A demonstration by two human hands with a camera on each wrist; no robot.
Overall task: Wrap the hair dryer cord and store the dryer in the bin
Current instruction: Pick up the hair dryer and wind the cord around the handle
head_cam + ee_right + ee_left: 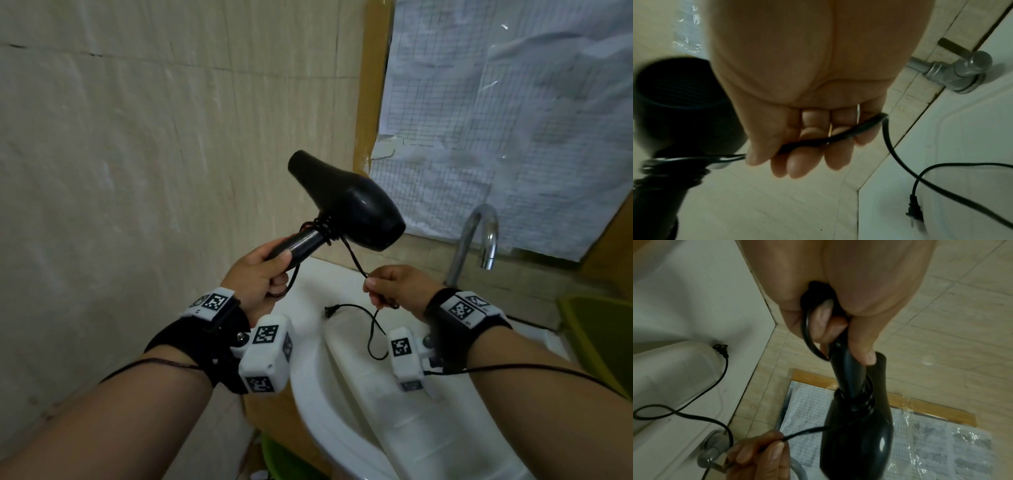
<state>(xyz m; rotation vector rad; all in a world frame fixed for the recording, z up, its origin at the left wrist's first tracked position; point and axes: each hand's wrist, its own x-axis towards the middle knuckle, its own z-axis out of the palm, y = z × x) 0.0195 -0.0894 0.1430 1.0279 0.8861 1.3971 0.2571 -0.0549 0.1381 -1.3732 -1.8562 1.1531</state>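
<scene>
My left hand [263,274] grips the handle of a black hair dryer [346,202], held up above the sink with its nozzle pointing up and left. Several turns of black cord [322,226] sit coiled at the top of the handle [857,400]. From the coil the cord [352,257] runs down to my right hand [387,287], which pinches it between thumb and curled fingers [807,146]. The loose end hangs below my right hand and ends in a plug [329,311] lying at the sink's rim [913,212].
A white sink [342,394] lies below both hands, with a chrome tap [479,236] at its back right. A green bin [596,329] stands at the right edge, and another green container [284,459] sits low under the sink. Tiled wall fills the left.
</scene>
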